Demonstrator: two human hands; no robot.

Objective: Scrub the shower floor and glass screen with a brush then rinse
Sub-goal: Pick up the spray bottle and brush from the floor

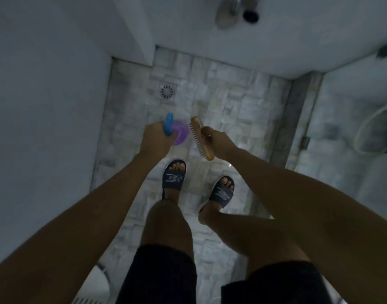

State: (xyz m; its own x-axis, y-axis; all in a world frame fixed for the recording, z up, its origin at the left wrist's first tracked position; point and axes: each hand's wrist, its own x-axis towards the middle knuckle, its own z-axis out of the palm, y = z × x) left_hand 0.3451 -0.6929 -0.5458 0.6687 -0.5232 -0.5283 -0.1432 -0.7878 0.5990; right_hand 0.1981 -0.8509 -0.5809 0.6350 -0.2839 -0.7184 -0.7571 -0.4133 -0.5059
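Observation:
I stand on the pale stone-tiled shower floor (232,102) and look straight down. My left hand (155,139) grips a purple bottle with a blue spray top (177,131), held out over the floor. Beside it, my right hand (218,141) holds a wooden scrub brush (199,137) by its back, bristles turned to the left toward the bottle. The glass screen (346,132) stands at the right, beyond a raised stone sill (298,110).
A square metal drain (167,91) sits in the floor ahead on the left. White walls close in at the left and far side, with a shower head (229,12) above. My feet in dark slides (173,178) stand mid-floor. A white fixture (96,279) shows at bottom left.

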